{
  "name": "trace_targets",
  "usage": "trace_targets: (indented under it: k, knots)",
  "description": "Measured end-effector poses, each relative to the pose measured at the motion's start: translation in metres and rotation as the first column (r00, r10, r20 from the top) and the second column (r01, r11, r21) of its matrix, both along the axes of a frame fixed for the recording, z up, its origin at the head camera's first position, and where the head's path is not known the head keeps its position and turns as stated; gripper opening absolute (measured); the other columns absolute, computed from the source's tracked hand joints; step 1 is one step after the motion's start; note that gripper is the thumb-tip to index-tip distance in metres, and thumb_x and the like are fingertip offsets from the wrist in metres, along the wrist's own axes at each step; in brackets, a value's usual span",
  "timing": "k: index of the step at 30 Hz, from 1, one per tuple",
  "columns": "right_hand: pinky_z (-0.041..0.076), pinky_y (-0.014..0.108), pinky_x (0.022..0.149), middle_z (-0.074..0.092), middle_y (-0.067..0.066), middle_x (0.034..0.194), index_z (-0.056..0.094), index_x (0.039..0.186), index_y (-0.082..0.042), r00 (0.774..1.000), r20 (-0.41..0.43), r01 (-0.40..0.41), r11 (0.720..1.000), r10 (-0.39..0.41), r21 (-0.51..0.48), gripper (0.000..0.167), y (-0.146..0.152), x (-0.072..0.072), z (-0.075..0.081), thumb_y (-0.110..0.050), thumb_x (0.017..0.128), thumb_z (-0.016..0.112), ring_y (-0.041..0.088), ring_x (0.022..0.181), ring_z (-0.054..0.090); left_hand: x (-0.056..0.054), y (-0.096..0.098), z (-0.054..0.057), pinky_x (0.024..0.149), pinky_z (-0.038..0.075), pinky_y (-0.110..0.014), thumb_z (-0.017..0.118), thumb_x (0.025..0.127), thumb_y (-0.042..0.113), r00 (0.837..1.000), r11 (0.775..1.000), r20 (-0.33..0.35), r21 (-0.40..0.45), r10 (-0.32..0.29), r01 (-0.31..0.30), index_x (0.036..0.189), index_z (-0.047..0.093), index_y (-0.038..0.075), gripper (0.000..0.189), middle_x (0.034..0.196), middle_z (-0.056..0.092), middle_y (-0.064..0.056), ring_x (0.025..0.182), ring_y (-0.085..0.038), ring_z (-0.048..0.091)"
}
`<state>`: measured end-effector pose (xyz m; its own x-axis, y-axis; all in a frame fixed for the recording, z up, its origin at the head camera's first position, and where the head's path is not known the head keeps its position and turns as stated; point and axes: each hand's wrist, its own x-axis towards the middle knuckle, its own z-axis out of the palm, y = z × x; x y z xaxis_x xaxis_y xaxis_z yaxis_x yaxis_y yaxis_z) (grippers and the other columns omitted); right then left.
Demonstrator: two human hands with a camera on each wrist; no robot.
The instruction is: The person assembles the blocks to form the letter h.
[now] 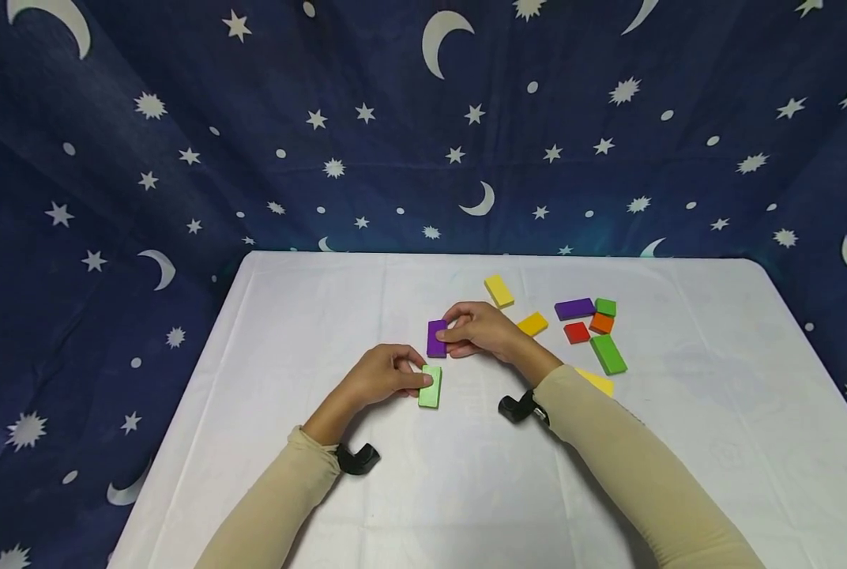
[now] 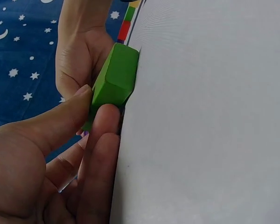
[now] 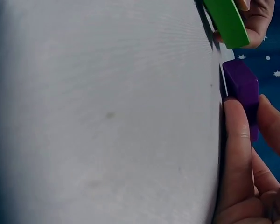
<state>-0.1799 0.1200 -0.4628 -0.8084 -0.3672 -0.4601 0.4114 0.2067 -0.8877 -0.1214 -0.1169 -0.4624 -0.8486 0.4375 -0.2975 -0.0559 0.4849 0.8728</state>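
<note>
My left hand (image 1: 389, 371) pinches a green rectangular block (image 1: 430, 387) between thumb and fingers, close over the white table. Just beyond it, my right hand (image 1: 482, 329) pinches a purple rectangular block (image 1: 435, 339) by its right side. The two blocks are near each other, the purple one farther from me. In the left wrist view, thumb and fingertips grip one end of the green block (image 2: 115, 74). The right wrist view shows the purple block (image 3: 242, 86) between thumb and fingers, with the green block (image 3: 227, 21) above it in the picture.
On the white tabletop (image 1: 310, 300), two yellow blocks (image 1: 498, 291) lie beyond my right hand. Farther right sit another purple block (image 1: 574, 309), a red (image 1: 576, 333), an orange (image 1: 601, 323) and two green blocks (image 1: 609, 354). A yellow block (image 1: 596, 382) is partly hidden by my right sleeve.
</note>
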Motion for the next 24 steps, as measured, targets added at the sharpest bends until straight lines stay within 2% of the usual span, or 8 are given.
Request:
trace_targets:
  k: [5,9,14,24]
  knots:
    - [0.063,0.033,0.066,0.066,0.010,0.083,0.066,0.120,-0.008,0.994,-0.091,-0.046,0.994,0.055,0.100,0.040,-0.0012,0.0029,-0.0034,-0.017,0.086,0.084,0.018,0.067,0.073,0.0003,-0.0001,-0.0012,0.060,0.052,-0.028,0.084,0.085,0.028,1.000,1.000,-0.004,0.013,0.002,-0.002,0.102,0.072,0.013,0.025,0.067,0.071,-0.002,0.059,-0.014,0.066]
    - [0.063,0.036,0.064,0.065,0.012,0.084,0.064,0.121,-0.012,0.981,-0.146,-0.103,0.979,0.129,0.176,0.040,-0.0013,0.0043,-0.0052,-0.023,0.087,0.083,0.021,0.068,0.075,0.0005,-0.0001,-0.0027,0.061,0.053,-0.027,0.081,0.088,0.025,1.000,0.999,0.023,0.035,0.002,-0.003,0.102,0.071,0.011,0.022,0.069,0.072,-0.002,0.061,-0.012,0.068]
    - [0.063,0.036,0.067,0.063,0.013,0.085,0.062,0.123,-0.014,0.974,-0.132,-0.161,0.972,0.185,0.173,0.041,0.0020,0.0043,-0.0009,-0.020,0.088,0.082,0.023,0.071,0.075,0.0000,-0.0005,-0.0038,0.063,0.055,-0.025,0.080,0.088,0.020,0.998,0.997,0.067,0.080,-0.004,-0.001,0.102,0.071,0.007,0.021,0.071,0.073,-0.003,0.065,-0.012,0.069]
    - [0.063,0.034,0.070,0.066,0.012,0.084,0.066,0.120,-0.012,0.967,-0.133,-0.196,0.968,0.217,0.154,0.040,0.0050,0.0025,-0.0010,-0.016,0.084,0.085,0.021,0.072,0.074,0.0007,-0.0006,-0.0018,0.063,0.055,-0.024,0.080,0.088,0.020,0.997,0.997,0.076,0.071,0.018,-0.023,0.095,0.069,0.006,0.019,0.071,0.073,-0.003,0.066,-0.012,0.070]
